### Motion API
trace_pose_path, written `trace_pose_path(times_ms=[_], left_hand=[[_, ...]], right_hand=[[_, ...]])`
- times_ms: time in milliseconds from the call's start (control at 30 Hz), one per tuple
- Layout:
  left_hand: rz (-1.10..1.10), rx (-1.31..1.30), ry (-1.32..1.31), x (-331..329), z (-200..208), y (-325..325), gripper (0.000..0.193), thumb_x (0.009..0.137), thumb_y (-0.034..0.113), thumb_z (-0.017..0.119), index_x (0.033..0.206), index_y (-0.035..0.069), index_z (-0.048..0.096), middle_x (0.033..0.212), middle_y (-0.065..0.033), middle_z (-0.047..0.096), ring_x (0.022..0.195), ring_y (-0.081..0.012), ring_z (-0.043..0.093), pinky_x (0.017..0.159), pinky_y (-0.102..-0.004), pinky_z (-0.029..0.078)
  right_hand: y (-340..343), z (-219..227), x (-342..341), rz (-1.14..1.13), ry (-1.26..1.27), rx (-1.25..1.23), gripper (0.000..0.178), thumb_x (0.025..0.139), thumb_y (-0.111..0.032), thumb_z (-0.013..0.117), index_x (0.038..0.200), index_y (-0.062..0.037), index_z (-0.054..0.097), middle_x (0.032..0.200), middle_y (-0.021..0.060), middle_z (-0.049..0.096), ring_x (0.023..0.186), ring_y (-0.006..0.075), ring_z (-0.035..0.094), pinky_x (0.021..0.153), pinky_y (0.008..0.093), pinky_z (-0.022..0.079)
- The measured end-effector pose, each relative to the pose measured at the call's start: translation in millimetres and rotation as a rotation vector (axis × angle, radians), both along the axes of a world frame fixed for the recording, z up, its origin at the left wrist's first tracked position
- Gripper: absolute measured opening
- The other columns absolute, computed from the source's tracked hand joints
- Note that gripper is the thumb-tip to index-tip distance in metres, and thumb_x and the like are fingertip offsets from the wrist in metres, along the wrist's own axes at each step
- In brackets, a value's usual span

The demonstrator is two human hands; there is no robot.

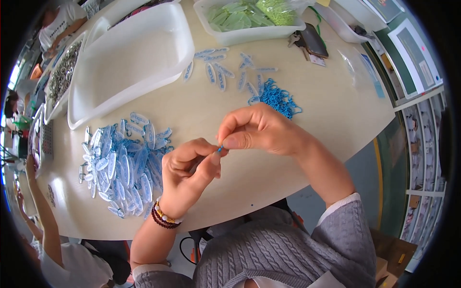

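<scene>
Above the table's front part, my left hand [188, 172] and my right hand [261, 130] meet fingertip to fingertip. Both pinch a tiny piece of blue ball chain [220, 149]; most of it is hidden by the fingers. Just beyond my right hand lies a heap of loose blue ball chains [278, 100]. Several clear oval tags with blue print [221, 72] are scattered behind that heap. To the left of my left hand spreads a large pile of similar tags [126, 165], with blue chains among them.
A white tray [129, 57] stands at the back left, beside a bin of metal rings [65, 72]. Farther back, a white bin [254, 34] holds green pieces. Keys and a dark case [314, 42] lie at the right. Another person's arm [43, 206] reaches in at the left.
</scene>
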State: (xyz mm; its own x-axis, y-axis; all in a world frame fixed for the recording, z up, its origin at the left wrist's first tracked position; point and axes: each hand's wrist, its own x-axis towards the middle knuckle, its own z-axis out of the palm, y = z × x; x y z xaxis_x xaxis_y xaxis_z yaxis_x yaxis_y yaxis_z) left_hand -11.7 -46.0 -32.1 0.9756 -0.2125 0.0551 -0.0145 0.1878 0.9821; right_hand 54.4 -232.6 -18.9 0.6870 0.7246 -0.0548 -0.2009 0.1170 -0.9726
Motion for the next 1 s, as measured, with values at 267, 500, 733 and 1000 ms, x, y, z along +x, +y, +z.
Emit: trace_pose_path(times_ms=[267, 500, 733, 1000], left_hand=[[-0.068, 0.494, -0.052, -3.1, 47.8, 31.0, 0.021, 0.082, -0.009, 0.046, 0.096, -0.004, 0.061, 0.076, -0.0067, 0.06, 0.065, -0.0111, 0.057, 0.056, -0.0211, 0.044], [0.292, 1.809, -0.412, -11.1, 61.5, 70.2, 0.021, 0.083, 0.004, 0.055, 0.103, 0.002, 0.06, 0.102, -0.015, 0.058, 0.084, -0.0296, 0.059, 0.069, -0.0332, 0.048], [0.017, 1.313, -0.53, 49.8, 25.7, -11.0, 0.029, 0.084, 0.001, 0.051, 0.113, 0.001, 0.053, 0.118, -0.0172, 0.051, 0.104, -0.0334, 0.053, 0.087, -0.0384, 0.044], [-0.104, 1.302, -0.831, 112.5, -20.9, -61.7, 0.041, 0.081, -0.003, 0.048, 0.122, 0.003, 0.047, 0.13, -0.0144, 0.043, 0.12, -0.0302, 0.041, 0.099, -0.0379, 0.036]], right_hand=[[-35.1, 13.4, 17.1, -0.128, -0.447, -0.156, 0.014, 0.086, -0.012, 0.059, 0.091, 0.001, 0.061, 0.083, 0.0024, 0.061, 0.083, 0.0092, 0.057, 0.075, 0.023, 0.045], [-68.1, 12.3, 27.4, -0.151, -0.854, -0.79, 0.012, 0.082, -0.012, 0.059, 0.088, -0.0025, 0.061, 0.08, 0.0077, 0.06, 0.072, 0.0223, 0.058, 0.065, 0.031, 0.045], [-70.3, -0.4, 43.8, -0.256, -1.124, -1.074, 0.007, 0.08, -0.01, 0.056, 0.077, -0.0041, 0.057, 0.077, 0.0084, 0.059, 0.074, 0.0268, 0.059, 0.065, 0.0364, 0.047], [-78.3, -1.5, 42.0, -0.3, -1.063, -1.001, 0.007, 0.081, -0.012, 0.057, 0.08, -0.0048, 0.059, 0.08, 0.0081, 0.059, 0.076, 0.0264, 0.059, 0.066, 0.036, 0.047]])
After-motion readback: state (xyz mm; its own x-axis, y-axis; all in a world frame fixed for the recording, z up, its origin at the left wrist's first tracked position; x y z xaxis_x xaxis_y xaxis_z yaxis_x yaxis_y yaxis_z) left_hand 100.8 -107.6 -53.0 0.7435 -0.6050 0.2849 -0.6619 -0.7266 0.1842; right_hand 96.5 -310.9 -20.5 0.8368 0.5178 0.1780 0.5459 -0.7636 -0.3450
